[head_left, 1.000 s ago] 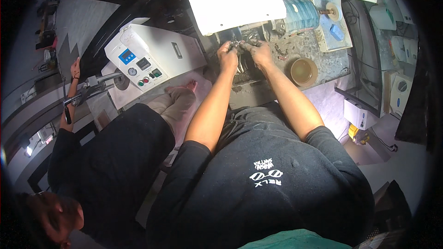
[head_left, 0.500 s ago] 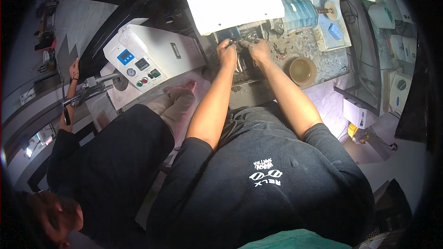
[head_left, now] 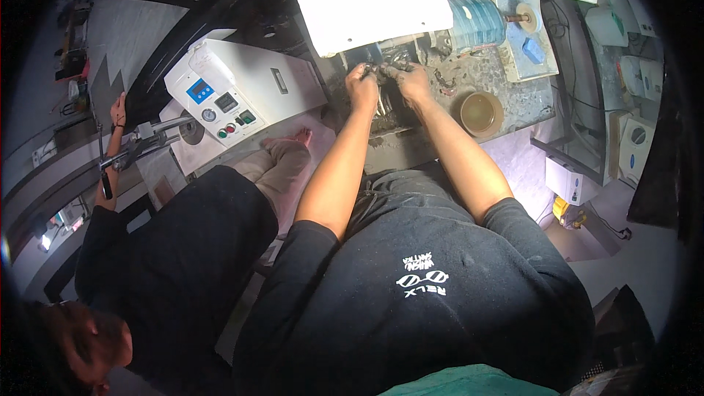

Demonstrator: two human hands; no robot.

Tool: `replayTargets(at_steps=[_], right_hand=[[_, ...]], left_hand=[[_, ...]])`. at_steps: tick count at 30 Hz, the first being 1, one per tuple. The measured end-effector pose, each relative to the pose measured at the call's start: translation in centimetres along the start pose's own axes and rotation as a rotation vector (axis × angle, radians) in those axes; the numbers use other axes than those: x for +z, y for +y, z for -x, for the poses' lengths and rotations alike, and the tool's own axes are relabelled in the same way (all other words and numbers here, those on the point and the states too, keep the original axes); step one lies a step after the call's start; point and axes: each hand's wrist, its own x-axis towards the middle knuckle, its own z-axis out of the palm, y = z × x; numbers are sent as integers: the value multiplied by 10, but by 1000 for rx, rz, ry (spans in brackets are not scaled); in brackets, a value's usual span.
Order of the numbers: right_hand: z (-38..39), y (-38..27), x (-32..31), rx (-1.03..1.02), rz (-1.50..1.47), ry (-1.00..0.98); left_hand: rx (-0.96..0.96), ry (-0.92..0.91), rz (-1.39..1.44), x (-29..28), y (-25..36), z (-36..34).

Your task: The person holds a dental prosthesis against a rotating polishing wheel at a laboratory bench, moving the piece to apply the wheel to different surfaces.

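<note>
Just below the front edge of a white machine cover (head_left: 372, 9), my two hands come close together over a dirty, wet work surface. The fingers of my left hand (head_left: 362, 89) are bent and pressed together at a small dark thing too hard to make out. My right hand (head_left: 412, 82) is closed the same way, its fingertips turned toward the left ones and smeared with grey. Dark machine parts beneath the cover are mostly in shadow.
A brown bowl of murky liquid (head_left: 481, 113) stands right of my hands. Farther right lie a bluish clear water jug (head_left: 477, 22) and a blue block (head_left: 533, 50). At left, a white control box (head_left: 227, 95) stands near a co-worker in dark clothes (head_left: 176, 264).
My right hand and its fingertips have shifted very slightly. Both hands stay below the cover, and the co-worker's hand is in the same place.
</note>
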Motion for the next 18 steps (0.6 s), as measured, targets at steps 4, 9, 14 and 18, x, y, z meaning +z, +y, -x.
replayTargets(at_steps=[4, 9, 14, 18], right_hand=[[1, -5, 1, 71, -27, 26], [-4, 3, -6, 108, -133, 81], [3, -5, -4, 51, 43, 70], [5, -7, 6, -11, 54, 11]], left_hand=[[-54, 123, -142, 3, 1, -2], [-60, 122, -84, 14, 30, 12], [16, -15, -25, 3, 7, 3], [214, 21, -110, -10, -22, -15]])
